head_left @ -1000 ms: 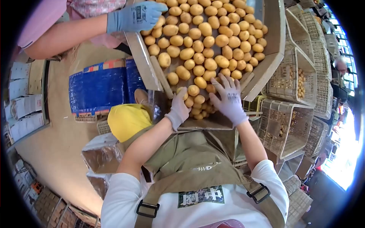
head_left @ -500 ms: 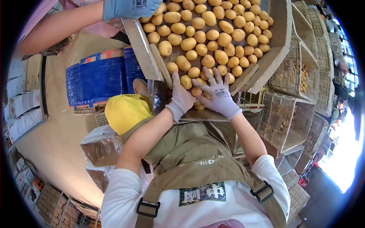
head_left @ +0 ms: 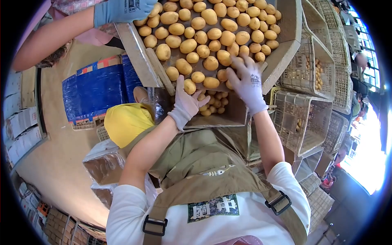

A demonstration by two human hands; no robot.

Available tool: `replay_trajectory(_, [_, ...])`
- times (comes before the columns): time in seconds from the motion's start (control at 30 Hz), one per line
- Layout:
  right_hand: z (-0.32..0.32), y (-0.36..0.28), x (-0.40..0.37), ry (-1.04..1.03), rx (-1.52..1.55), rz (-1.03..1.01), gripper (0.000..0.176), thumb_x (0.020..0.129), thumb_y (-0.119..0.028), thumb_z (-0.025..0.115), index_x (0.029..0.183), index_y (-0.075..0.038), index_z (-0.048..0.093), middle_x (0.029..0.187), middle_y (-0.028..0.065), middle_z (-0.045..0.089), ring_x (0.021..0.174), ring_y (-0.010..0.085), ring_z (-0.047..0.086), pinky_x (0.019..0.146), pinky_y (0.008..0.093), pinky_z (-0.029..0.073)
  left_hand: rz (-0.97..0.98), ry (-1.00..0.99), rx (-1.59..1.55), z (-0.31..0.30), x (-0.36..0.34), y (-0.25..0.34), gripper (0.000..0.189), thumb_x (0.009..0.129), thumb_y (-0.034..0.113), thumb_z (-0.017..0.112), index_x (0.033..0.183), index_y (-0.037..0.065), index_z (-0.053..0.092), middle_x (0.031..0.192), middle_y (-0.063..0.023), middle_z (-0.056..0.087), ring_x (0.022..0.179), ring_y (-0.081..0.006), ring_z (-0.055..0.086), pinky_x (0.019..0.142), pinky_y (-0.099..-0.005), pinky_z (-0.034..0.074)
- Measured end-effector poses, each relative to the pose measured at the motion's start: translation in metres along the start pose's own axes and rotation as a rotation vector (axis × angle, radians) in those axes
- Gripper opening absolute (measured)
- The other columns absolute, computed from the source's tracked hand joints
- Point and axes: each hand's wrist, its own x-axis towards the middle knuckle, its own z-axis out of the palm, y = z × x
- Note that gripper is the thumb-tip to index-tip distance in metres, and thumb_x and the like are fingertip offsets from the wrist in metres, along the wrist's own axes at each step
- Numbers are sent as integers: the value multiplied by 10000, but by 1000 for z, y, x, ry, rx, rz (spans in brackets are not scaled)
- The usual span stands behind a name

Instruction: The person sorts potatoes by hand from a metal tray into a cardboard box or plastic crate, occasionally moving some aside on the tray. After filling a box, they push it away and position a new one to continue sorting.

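Many yellow potatoes lie spread on a sorting tray with wooden sides. Below its open lower end is a box holding more potatoes. My left hand, in a pale glove, is at the tray's lower left corner, fingers spread and nothing in them, beside the box opening. My right hand, gloved alike, reaches over the tray's lower right part. Its fingertips are blurred above the potatoes; thumb and fingers are apart, and I see no potato held.
A co-worker's blue-gloved hand rests at the tray's upper left edge. Stacked plastic crates, some with potatoes, stand at the right. On the left are a blue-wrapped stack, a yellow cover and a cardboard box.
My hands, close together at the tray's lower end before, have moved apart. Potatoes between them are gone from the edge, and the box with potatoes now shows below. The view has shifted slightly.
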Motion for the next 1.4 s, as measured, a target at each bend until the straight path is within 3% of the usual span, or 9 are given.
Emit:
replay_trajectory(0.1, [19,-18,-10,4,-461,-206,584,865,-455,654,1412,-273,556,1515,247,408,1427,460,329,1163,575,254,-1,-34,-105,-3,5,-2,795,912,714,438,1511,205,319,1530,-74,357,1421,-325,324,1077,-658,350])
replay_trajectory(0.23, [-6,12,12,-245,196,-96,464,857,-335,680,1295,-191,633,1345,124,612,1273,383,531,1084,577,354,-9,-31,-136,-1,2,0,785,924,701,438,1515,202,308,1539,-85,340,1420,-346,327,1050,-667,384])
replay_trajectory(0.3, [-31,19,34,173,-481,-166,291,849,-246,660,1127,-165,687,1157,72,692,1085,277,632,989,495,430,-25,-93,-175,1,-3,1,798,919,712,436,1523,210,295,1546,-89,331,1427,-359,320,1041,-665,399])
replay_trajectory(0.43, [-29,47,80,-7,-981,-118,302,866,-267,621,1152,-187,679,1126,86,697,1114,287,610,936,465,425,-33,-93,-212,3,-4,2,827,906,734,438,1535,223,274,1560,-90,310,1439,-383,304,1044,-666,402])
replay_trajectory(0.53, [-41,26,87,-237,-773,61,306,865,-309,628,1129,-165,683,1045,100,708,1084,297,611,957,475,421,-38,-144,-214,-1,0,1,851,898,747,447,1535,209,274,1568,-95,296,1430,-394,315,1040,-674,403])
replay_trajectory(0.7, [-59,4,10,425,-86,-323,361,792,-195,747,1125,-86,662,937,84,683,993,336,606,1017,508,404,-59,-99,-214,-1,0,3,884,893,763,434,1546,193,256,1567,-111,306,1423,-394,326,1041,-672,403])
replay_trajectory(0.97, [-25,115,-215,175,-319,465,452,834,-241,704,1257,-100,634,1230,154,635,1180,348,557,1063,494,379,-44,-104,-154,6,-2,4,894,896,761,431,1562,201,225,1582,-100,288,1431,-385,320,1079,-667,353])
replay_trajectory(1.23, [-28,-15,-72,293,-86,-357,393,770,-67,713,1158,-64,656,1188,120,643,1131,343,580,1021,488,422,-55,-235,-190,-10,12,-4,853,919,721,420,1556,185,234,1573,-122,312,1434,-396,339,1092,-648,378])
replay_trajectory(1.4, [-9,-25,-47,161,-72,-375,347,803,-139,699,1141,-72,654,1160,112,659,1091,322,605,992,482,430,-78,-213,-215,-12,12,-2,861,908,736,423,1536,166,274,1536,-127,370,1382,-388,414,1039,-614,449])
